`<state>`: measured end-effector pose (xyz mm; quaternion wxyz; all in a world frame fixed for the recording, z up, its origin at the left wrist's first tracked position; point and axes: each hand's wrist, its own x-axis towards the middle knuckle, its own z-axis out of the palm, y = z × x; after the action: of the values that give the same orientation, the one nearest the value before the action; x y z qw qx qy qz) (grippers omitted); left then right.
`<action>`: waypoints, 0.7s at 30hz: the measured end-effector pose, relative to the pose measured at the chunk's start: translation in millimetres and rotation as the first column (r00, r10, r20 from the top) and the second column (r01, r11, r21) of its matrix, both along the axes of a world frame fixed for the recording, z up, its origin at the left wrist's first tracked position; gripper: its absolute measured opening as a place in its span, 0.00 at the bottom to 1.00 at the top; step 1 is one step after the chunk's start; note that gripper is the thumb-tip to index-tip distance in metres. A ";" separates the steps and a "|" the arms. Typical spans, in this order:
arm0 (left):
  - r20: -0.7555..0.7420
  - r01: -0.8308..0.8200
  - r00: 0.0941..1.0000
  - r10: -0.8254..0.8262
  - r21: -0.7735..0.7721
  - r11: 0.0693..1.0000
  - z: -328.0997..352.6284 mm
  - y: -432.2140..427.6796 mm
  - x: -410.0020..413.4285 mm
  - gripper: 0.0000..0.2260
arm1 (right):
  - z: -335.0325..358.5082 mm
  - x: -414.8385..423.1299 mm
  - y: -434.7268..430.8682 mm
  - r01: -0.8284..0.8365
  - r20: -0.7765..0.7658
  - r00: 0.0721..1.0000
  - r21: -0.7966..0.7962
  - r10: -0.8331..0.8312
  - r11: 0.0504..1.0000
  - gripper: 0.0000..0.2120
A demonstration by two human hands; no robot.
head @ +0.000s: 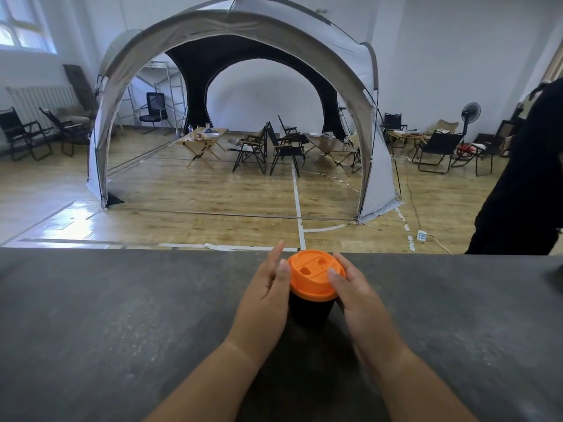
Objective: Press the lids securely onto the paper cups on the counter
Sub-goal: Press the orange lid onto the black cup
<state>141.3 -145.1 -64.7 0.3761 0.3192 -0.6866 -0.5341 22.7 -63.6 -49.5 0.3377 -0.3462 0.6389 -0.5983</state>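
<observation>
A black paper cup [309, 312] stands upright near the far edge of the dark grey counter [122, 315]. An orange plastic lid [315, 274] with two sip openings sits on its rim. My left hand [265, 300] is at the cup's left side, thumb touching the lid's edge and fingers straight, pointing away. My right hand [356, 296] is on the right side, its thumb resting on the lid's rim and its fingers wrapped round behind the cup and lid.
The counter's far edge [152, 249] drops to a wooden floor. Beyond it stands a large grey dome tent [231, 32] with folding chairs and tables. A person in black [524, 178] stands at the right, just past the counter.
</observation>
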 end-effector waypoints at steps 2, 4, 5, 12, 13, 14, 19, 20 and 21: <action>0.001 -0.044 0.999 0.044 -0.013 0.999 -0.2 -1.6 0.2 0.22 | 0.9 -1.2 0.2 0.010 0.000 1.000 -0.002 -0.010 1.000 0.23; 0.014 -0.083 0.996 0.083 -0.031 0.996 -0.2 -3.1 0.4 0.19 | 1.2 -2.2 0.7 0.015 -0.013 1.000 0.004 -0.015 1.000 0.21; 0.013 -0.099 0.995 0.099 -0.031 0.995 0.2 -3.5 0.5 0.18 | 1.0 -3.2 0.9 0.018 -0.022 1.000 0.009 -0.018 1.000 0.20; 0.000 -0.160 0.987 0.160 -0.004 0.987 -1.6 -10.6 3.3 0.19 | 4.3 -5.4 3.7 -0.028 -0.041 0.999 0.063 0.030 0.998 0.16; -0.005 -0.163 0.987 0.163 0.015 0.987 -0.8 -11.7 3.4 0.17 | 4.0 -5.8 3.9 -0.046 -0.045 0.998 0.070 0.049 0.997 0.16; -0.005 -0.157 0.988 0.158 0.027 0.987 0.2 -12.5 3.2 0.15 | 4.0 -6.8 3.6 -0.060 -0.047 0.997 0.076 0.063 0.995 0.16; -0.007 -0.061 0.998 0.061 0.039 0.997 6.5 -12.8 2.2 0.14 | 6.5 -9.9 5.3 -0.120 -0.038 0.992 0.094 0.124 0.988 0.16; -0.018 -0.017 1.000 0.018 0.057 0.998 8.3 -11.7 1.3 0.14 | 8.4 -9.1 3.0 -0.140 -0.028 0.989 0.102 0.143 0.985 0.16; -0.025 0.033 0.999 -0.031 0.073 0.997 10.1 -10.4 0.7 0.13 | 9.6 -7.7 1.4 -0.152 -0.024 0.988 0.109 0.155 0.982 0.17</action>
<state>142.0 -155.5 -54.7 0.3638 0.3154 -0.6670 -0.5686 15.1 -62.2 -39.9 0.3905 -0.3855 0.6469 -0.5295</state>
